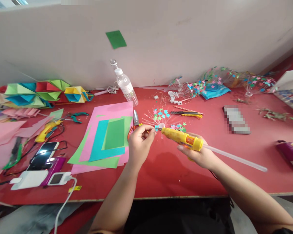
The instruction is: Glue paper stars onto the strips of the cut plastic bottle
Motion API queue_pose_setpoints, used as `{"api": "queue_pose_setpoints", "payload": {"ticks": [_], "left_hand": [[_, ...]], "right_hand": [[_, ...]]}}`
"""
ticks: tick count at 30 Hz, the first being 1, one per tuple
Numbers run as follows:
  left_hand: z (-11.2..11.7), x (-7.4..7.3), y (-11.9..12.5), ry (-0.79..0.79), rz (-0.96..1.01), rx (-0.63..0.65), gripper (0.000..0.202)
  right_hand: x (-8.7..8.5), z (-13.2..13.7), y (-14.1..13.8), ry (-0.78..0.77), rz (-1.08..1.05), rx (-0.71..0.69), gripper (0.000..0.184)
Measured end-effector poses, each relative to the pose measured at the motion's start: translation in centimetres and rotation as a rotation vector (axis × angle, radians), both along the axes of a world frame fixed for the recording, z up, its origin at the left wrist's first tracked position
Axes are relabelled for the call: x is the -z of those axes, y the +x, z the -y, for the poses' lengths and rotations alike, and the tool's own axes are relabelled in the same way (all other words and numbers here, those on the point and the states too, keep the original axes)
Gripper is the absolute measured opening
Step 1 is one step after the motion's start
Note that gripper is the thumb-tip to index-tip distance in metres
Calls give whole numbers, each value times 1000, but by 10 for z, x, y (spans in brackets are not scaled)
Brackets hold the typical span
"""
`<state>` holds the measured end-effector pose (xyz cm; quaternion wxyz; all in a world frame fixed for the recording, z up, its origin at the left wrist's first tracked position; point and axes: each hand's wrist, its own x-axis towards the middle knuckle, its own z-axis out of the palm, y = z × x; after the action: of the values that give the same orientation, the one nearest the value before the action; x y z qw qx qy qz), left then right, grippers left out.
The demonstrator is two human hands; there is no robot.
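A small blue star (156,128) is pinched between the thumb and fingertips of my left hand (142,139). My right hand (197,154) is wrapped round a yellow hot glue gun (177,136), its nozzle at the star; whether they touch I cannot tell. A long clear glue stick (236,158) juts from the gun's back. Just beyond my hands, clear strands fan out round a small clear round piece (161,125), and colourful stars (164,113) lie among them. Pliers-like cutters with orange handles (136,118) lie beside my left hand, partly hidden by it.
Coloured paper sheets (116,133) lie left of my hands. A plastic bottle (125,86) stands by the wall. Behind the stars lies a yellow utility knife (191,115). Far left are a second glue gun (47,131), a phone (45,152) and cables; at right, a pixelated object (236,119).
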<state>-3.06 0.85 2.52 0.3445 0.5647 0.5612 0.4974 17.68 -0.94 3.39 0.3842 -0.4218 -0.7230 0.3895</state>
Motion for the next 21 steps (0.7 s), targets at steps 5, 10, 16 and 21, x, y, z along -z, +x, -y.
{"api": "queue_pose_setpoints", "payload": {"ticks": [5,10,16,21], "left_hand": [[-1,1,-1,3,32,6,12],[0,1,-1,-1,29,3,12],[0,1,0,-2,30,-2,12],[-1,3,0,-6,37,-2,11]], "right_hand": [[1,1,1,-24,-11,1,26],[0,0,0,-53,-16,11,28],[-1,-1,0,-91,4,5,31],[-3,-1,-1,-97,34,5,33]]}}
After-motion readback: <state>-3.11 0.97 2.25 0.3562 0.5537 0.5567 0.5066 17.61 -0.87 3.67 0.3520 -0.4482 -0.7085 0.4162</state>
